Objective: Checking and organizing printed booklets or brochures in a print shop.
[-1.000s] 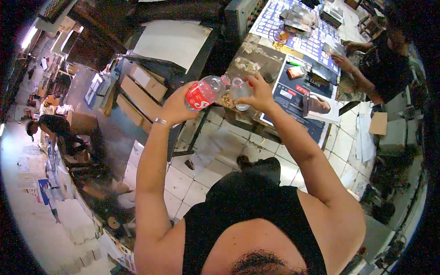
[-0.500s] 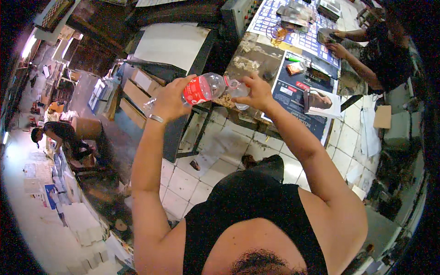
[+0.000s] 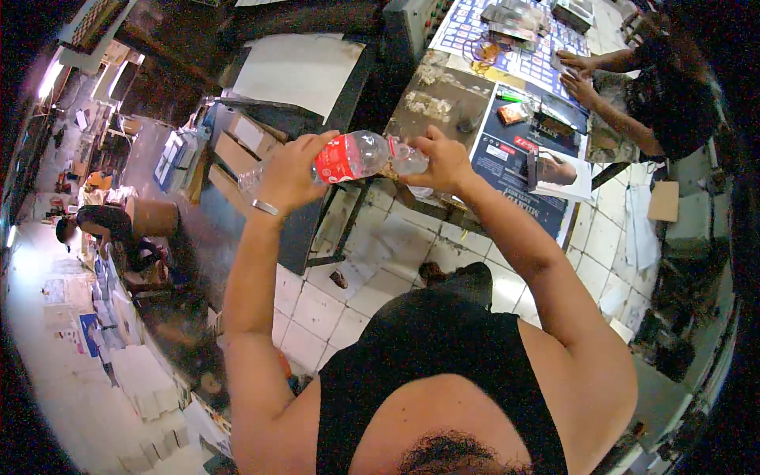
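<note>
My left hand (image 3: 294, 170) is wrapped round a large clear plastic bottle (image 3: 366, 153) with a red label. The bottle lies tilted nearly level, its mouth toward the right and its base beyond my left wrist. At the mouth is a small clear container (image 3: 409, 161), gripped between the thumb and fingers of my right hand (image 3: 445, 162). The two mouths meet or nearly touch; I cannot tell which. Whether liquid is passing between them is too small to see. A pale band (image 3: 265, 207) circles my left wrist.
A worn table (image 3: 431, 99) stands ahead right, with printed sheets, a green lighter-like item (image 3: 509, 97), an orange box (image 3: 513, 114) and a white box (image 3: 558, 174). A co-worker's hands (image 3: 582, 75) work there. Left is a dark bench with cardboard pieces (image 3: 236, 158); another person (image 3: 107, 226) bends farther left.
The small container in my right hand has tipped closer to level, in line with the bottle mouth. My left hand keeps its hold. The co-worker's hands have shifted slightly on the table.
</note>
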The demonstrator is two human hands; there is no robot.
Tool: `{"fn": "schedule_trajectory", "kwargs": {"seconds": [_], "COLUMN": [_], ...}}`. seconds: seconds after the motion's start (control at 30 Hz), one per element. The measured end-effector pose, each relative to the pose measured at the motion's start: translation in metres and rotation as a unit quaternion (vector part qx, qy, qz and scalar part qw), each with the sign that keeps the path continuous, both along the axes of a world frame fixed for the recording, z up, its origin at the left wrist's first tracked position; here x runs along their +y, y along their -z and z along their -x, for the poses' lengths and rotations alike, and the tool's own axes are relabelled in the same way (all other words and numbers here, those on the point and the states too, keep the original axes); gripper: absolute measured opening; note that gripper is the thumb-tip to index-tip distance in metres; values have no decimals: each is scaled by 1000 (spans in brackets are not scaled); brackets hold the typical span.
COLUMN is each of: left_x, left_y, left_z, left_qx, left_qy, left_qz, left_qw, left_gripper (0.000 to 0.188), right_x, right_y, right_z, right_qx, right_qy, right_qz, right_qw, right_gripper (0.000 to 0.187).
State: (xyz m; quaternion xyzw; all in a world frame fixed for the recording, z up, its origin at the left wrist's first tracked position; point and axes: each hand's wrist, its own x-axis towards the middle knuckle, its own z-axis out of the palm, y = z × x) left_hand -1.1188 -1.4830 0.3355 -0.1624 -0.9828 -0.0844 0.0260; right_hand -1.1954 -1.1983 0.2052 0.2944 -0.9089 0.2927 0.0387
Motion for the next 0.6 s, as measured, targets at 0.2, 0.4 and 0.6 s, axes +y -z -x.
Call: {"fn": "schedule_trajectory", "kwargs": {"seconds": [0.2,0.4,0.6], "left_x": [-3,-5,0], "left_y": [0,1,-8], "left_z": [-6,-8,-14], "left_qx": [-13,10,23], "left_qy": [8,14,24], "left_qz": [22,46,59], "left_qw": [1000,999,998], "left_gripper": [90,91,97], "right_x": [1,3,5], "right_y": [-4,-8,-14], "right_z": [-7,-12,-16], "right_qx": [1,54,1], "right_qy": [-24,-22,-36], "right_qz": [2,38,-24], "right_qw": [1000,998,999], "right_gripper": [77,66,79]}}
